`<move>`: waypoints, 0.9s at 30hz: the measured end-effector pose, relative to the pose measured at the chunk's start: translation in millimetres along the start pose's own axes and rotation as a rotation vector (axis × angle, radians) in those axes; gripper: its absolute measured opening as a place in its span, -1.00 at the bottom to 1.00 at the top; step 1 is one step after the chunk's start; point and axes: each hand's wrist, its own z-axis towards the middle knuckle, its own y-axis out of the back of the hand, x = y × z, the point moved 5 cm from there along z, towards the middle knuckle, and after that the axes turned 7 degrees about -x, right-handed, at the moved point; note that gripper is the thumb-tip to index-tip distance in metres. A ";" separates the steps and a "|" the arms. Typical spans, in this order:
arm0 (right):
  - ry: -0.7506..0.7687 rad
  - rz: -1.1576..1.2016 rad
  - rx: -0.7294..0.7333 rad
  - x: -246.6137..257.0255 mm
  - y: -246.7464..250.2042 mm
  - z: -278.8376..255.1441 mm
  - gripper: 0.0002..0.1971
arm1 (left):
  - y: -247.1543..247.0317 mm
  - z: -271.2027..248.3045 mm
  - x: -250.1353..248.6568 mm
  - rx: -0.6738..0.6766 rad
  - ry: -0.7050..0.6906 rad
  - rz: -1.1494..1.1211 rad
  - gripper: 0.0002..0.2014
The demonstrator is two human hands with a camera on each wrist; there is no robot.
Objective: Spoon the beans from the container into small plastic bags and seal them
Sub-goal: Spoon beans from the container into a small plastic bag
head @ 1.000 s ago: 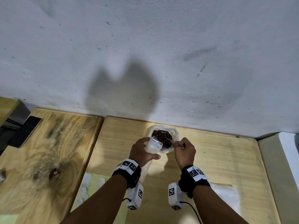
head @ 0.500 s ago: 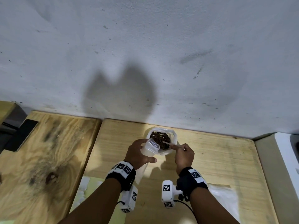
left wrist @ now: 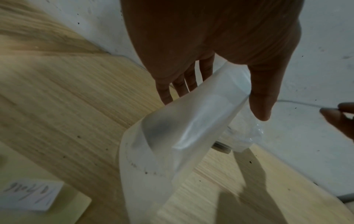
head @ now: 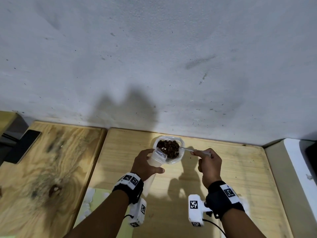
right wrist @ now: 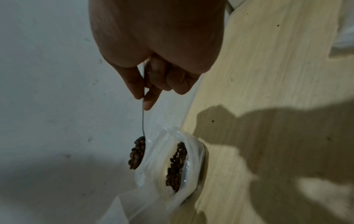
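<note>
- The left hand (head: 145, 164) grips a small bag (head: 157, 158), mouth open, just beside the container (head: 169, 149) of beans (head: 169, 146) on the table (head: 231, 169)
- The right hand (head: 208, 163) pinches a loaded spoon (right wrist: 137, 153) above the container; the bag looks empty (nothing sealed is visible), so filling and sealing remain

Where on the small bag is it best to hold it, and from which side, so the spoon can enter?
Hold the bag just under its open mouth, from the left, as the left hand does. Probably best: the mouth faces the spoon, so this keeps it clear.
</note>
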 end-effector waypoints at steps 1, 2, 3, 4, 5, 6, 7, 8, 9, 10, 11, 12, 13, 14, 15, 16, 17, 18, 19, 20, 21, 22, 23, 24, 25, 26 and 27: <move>0.016 0.015 0.034 3.8 -0.2 -3.6 -0.64 | -0.6 -1.2 -0.1 -0.002 -0.005 -0.001 -0.09; 0.036 0.018 0.065 7.2 -1.5 -7.1 -0.65 | -1.3 -1.9 -0.2 -0.003 -0.011 -0.001 -0.09; 0.063 0.008 0.092 10.2 -3.2 -10.8 -0.67 | -2.0 -2.5 -0.6 -0.004 -0.015 0.000 -0.09; 0.099 -0.008 0.116 12.9 -4.7 -14.7 -0.70 | -2.7 -3.7 -1.3 -0.004 -0.019 0.000 -0.09; 0.141 -0.028 0.135 15.9 -6.8 -18.4 -0.68 | -3.3 -4.4 -1.8 -0.004 -0.020 -0.001 -0.08; 0.190 -0.059 0.151 18.8 -8.8 -22.1 -0.64 | -4.0 -5.3 -2.5 -0.004 -0.021 -0.004 -0.08; 0.249 -0.100 0.169 22.4 -11.7 -26.3 -0.61 | -4.5 -5.8 -2.7 -0.005 -0.017 -0.010 -0.08; 0.307 -0.152 0.189 25.7 -14.9 -31.0 -0.60 | -4.8 -6.5 -3.1 -0.007 -0.016 -0.019 -0.09; 0.361 -0.207 0.213 28.1 -17.8 -35.8 -0.58 | -5.1 -7.0 -3.4 -0.011 -0.015 -0.030 -0.11; 0.405 -0.258 0.236 28.9 -20.5 -39.5 -0.57 | -5.4 -7.1 -3.3 -0.014 -0.014 -0.040 -0.14; 0.438 -0.302 0.259 28.7 -22.1 -42.1 -0.57 | -5.9 -7.5 -3.3 -0.017 -0.008 -0.048 -0.15; 0.466 -0.330 0.278 27.9 -23.3 -43.8 -0.57 | -6.2 -7.4 -3.0 -0.019 -0.003 -0.055 -0.16; 0.487 -0.345 0.288 27.1 -23.8 -44.4 -0.58 | -6.6 -7.1 -2.7 -0.022 0.002 -0.061 -0.17; 0.498 -0.358 0.293 27.3 -23.4 -45.0 -0.59 | -7.1 -6.9 -2.3 -0.024 0.006 -0.064 -0.17; 0.499 -0.363 0.295 28.6 -23.3 -45.5 -0.59 | -7.5 -6.3 -1.8 -0.028 0.007 -0.061 -0.16; 0.494 -0.354 0.290 29.5 -22.1 -44.6 -0.60 | -7.8 -5.7 -1.4 -0.030 0.004 -0.051 -0.15; 0.487 -0.332 0.274 30.4 -20.0 -43.0 -0.60 | -8.0 -5.3 -1.2 -0.030 0.001 -0.040 -0.13; 0.476 -0.297 0.241 31.4 -16.9 -40.1 -0.59 | -8.1 -4.7 -1.1 -0.029 0.000 -0.032 -0.11; 0.463 -0.259 0.197 32.1 -13.1 -36.2 -0.60 | -8.3 -3.9 -1.0 -0.029 -0.002 -0.029 -0.10; 0.451 -0.230 0.145 31.4 -8.8 -31.1 -0.61 | -8.3 -3.3 -1.0 -0.028 -0.002 -0.027 -0.10; 0.446 -0.221 0.093 29.8 -5.8 -25.8 -0.63 | -8.1 -2.8 -1.1 -0.025 -0.001 -0.025 -0.10; 0.448 -0.228 0.043 28.0 -3.7 -21.5 -0.65 | -8.2 -2.4 -1.3 -0.022 -0.002 -0.020 -0.10; 0.455 -0.258 0.001 25.4 -3.5 -17.8 -0.65 | -8.3 -1.9 -1.3 -0.018 -0.002 -0.015 -0.10; 0.463 -0.301 -0.023 21.8 -5.5 -14.5 -0.64 | -8.5 -1.0 -0.9 -0.014 0.000 -0.009 -0.10; 0.472 -0.355 -0.033 18.3 -8.3 -12.0 -0.64 | -9.0 -0.5 -1.0 -0.010 0.001 -0.002 -0.10; 0.483 -0.415 -0.030 14.5 -12.5 -9.6 -0.64 | -9.3 0.2 -0.9 -0.007 0.003 0.003 -0.10; 0.490 -0.482 -0.023 10.0 -16.2 -7.6 -0.65 | -9.8 0.5 -0.8 -0.004 0.004 0.007 -0.10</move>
